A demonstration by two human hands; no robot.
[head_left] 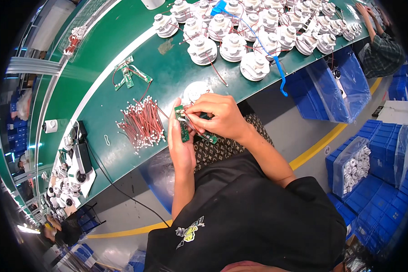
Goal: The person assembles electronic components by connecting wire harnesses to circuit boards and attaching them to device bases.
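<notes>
1. The left hand is half closed, palm turned inward; it supports a narrow green circuit board between the thumb and the other fingers; the right hand is bent over it, with thumb and forefinger pinched together at the board's upper end; they seem to hold a thin red wire, but the exact contact is too small to tell.

2. The board is in the hands, near the table's front edge and above the patterned cloth on the lap; a second green piece shows below the right hand; whether it is joined to the first, I cannot tell.

3. In my judgement, the board is light and stiff, and its small parts are fragile; it is better to take it by the long edges, without pressing its face; the wire is probably soft and bends easily, so one should hold it close to its white plug and not pull on the strand.

4. To the left of the hands, a pile of wires lies on the green table; behind it are more boards; a white disc lies just beyond the hands, and many white round units stand farther back.
</notes>
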